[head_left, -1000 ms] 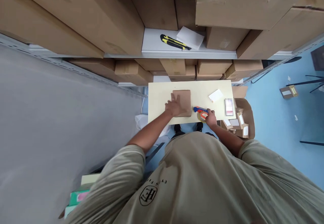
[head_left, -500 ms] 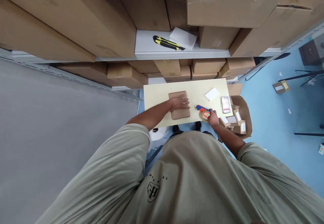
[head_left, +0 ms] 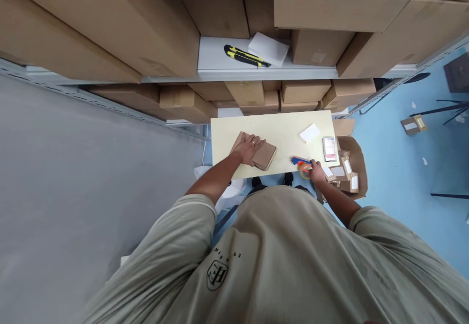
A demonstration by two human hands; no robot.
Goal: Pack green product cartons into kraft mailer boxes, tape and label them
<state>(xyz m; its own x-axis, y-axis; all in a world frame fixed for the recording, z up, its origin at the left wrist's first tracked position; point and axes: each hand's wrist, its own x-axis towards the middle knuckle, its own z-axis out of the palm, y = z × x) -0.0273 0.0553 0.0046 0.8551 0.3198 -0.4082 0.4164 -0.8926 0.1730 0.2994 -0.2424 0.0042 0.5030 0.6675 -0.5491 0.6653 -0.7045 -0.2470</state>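
Note:
A small flat cardboard box [head_left: 265, 156] lies askew on the cream table [head_left: 282, 123]. My left hand [head_left: 249, 149] rests across its upper left part, fingers stretched out and slightly spread, covering some of the cardboard. In my right hand [head_left: 317, 171] is a blue and orange tape dispenser [head_left: 304, 166] with a roll of tape, held by the handle near the table's front edge. The dispenser is apart from the box, to its right.
A white paper [head_left: 309, 133] and a phone-like item [head_left: 329, 148], blurred on top, lie on the table's right. Beside it stands an open carton [head_left: 359, 167] of small boxes. Shelves ahead hold large boxes [head_left: 330, 1] and a yellow-black utility knife [head_left: 246, 56].
The cardboard box has turned on the table, its lower end swinging right, and my left hand has moved left with it. My right hand and the tape dispenser have shifted slightly right.

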